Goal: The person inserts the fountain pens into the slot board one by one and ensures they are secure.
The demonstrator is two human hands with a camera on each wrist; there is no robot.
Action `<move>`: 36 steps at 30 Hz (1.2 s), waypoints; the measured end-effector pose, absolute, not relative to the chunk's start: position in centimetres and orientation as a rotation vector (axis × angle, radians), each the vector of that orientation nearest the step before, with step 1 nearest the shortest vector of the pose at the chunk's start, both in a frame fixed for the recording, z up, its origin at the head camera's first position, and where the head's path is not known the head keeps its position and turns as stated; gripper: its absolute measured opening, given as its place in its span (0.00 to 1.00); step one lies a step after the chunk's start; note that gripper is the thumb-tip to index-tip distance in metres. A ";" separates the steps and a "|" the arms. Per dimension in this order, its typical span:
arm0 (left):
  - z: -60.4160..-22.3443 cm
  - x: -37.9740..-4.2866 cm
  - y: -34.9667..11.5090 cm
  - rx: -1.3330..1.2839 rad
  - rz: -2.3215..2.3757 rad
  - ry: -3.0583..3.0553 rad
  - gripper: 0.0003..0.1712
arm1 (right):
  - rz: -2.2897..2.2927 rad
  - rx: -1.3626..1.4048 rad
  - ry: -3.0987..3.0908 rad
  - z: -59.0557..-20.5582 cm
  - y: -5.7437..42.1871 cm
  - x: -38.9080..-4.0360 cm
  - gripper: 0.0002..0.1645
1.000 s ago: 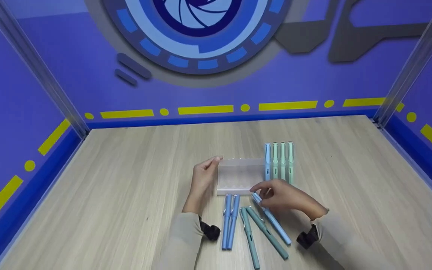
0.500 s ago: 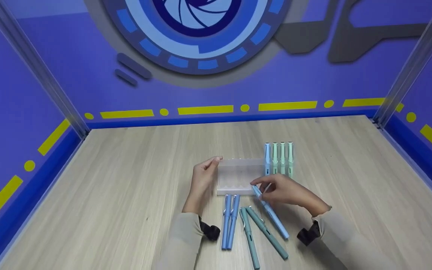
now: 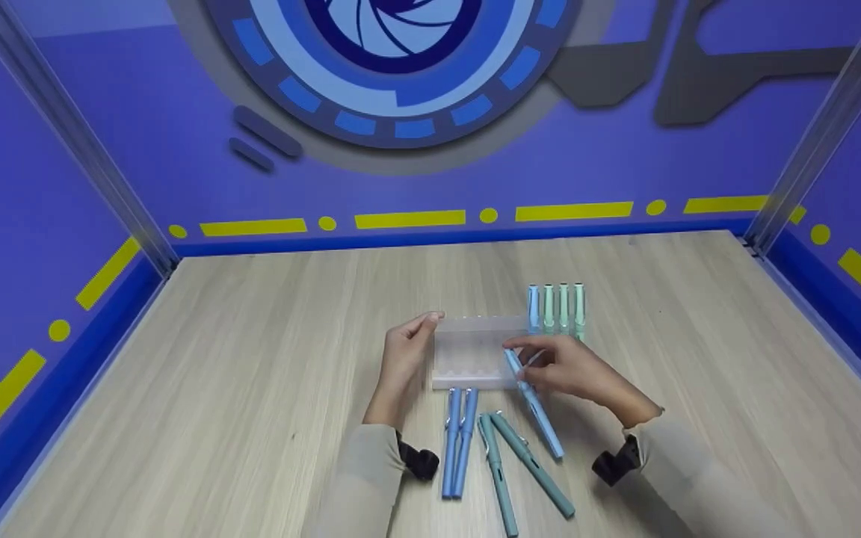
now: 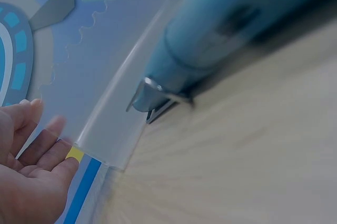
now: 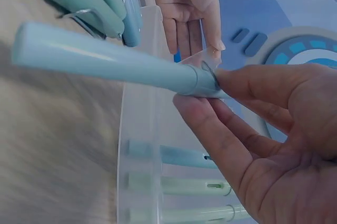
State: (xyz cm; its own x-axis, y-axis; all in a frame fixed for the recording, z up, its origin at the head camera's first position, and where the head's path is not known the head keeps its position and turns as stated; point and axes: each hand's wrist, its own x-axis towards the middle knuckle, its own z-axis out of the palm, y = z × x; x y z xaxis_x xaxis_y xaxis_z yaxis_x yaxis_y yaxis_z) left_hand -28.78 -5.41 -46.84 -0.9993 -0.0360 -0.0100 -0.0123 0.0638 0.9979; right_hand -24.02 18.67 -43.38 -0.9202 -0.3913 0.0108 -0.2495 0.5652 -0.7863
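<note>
My right hand [image 3: 572,370] pinches a light blue pen [image 3: 541,418] near its clip end, thumb against fingers. The pen slants over the front edge of a translucent plastic pen case [image 3: 471,350], its other end toward me. In the right wrist view the pen [image 5: 105,61] crosses above the case wall [image 5: 139,119]. My left hand [image 3: 403,359] holds the case at its left side, the thumb by the far corner. A light blue pen [image 3: 534,305] and several pale green pens [image 3: 564,305] lie side by side in the case's right part, partly hidden behind my right hand.
Two blue pens [image 3: 451,456] lie together in front of the case. Two dark green pens [image 3: 535,467] lie splayed to their right on the wooden table [image 3: 266,388]. Purple-blue printed panels [image 3: 430,187] stand behind and at both sides.
My right hand has moved the light blue pen away from me, up over the case's front edge. My left hand and the case have stayed in place.
</note>
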 end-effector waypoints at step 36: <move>-48.1 -29.5 -5.6 0.025 -2.096 -2.288 0.19 | -1.779 -0.344 2.748 -41.7 17.9 -24.7 0.27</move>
